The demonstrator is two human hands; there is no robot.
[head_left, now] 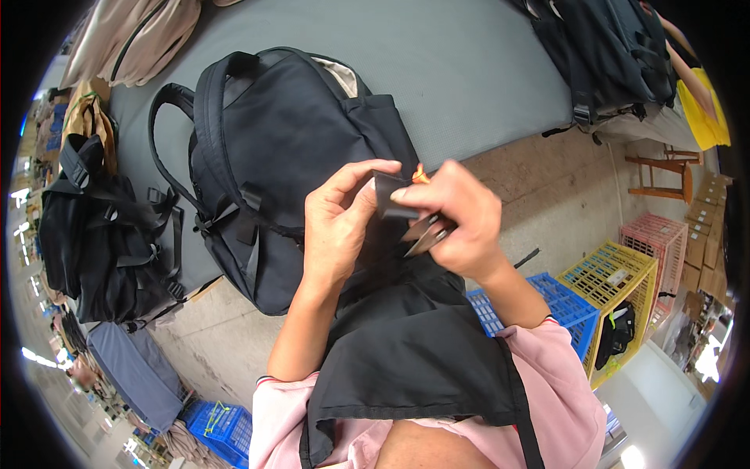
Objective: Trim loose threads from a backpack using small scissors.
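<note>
A short piece of black webbing strap (385, 195) is pinched between the thumb and fingers of my left hand (336, 219). My right hand (467, 215) closes round a small pair of metal snips (423, 236), their two blades pointing down toward my body. Its thumb also presses on the strap. A small orange piece (420, 173) shows above the right fist; what it belongs to is hidden. Both hands are raised over the near right edge of a black backpack (293, 141), which lies on the table with its shoulder straps to the left.
The grey table (469, 78) holds more black bags (601, 62) at the far right and beige fabric (144, 35) at the far left. Another black backpack (105, 227) is at the left. Blue (566, 301) and yellow (609, 270) plastic crates stand at my right. A person in yellow (703, 109) is beyond.
</note>
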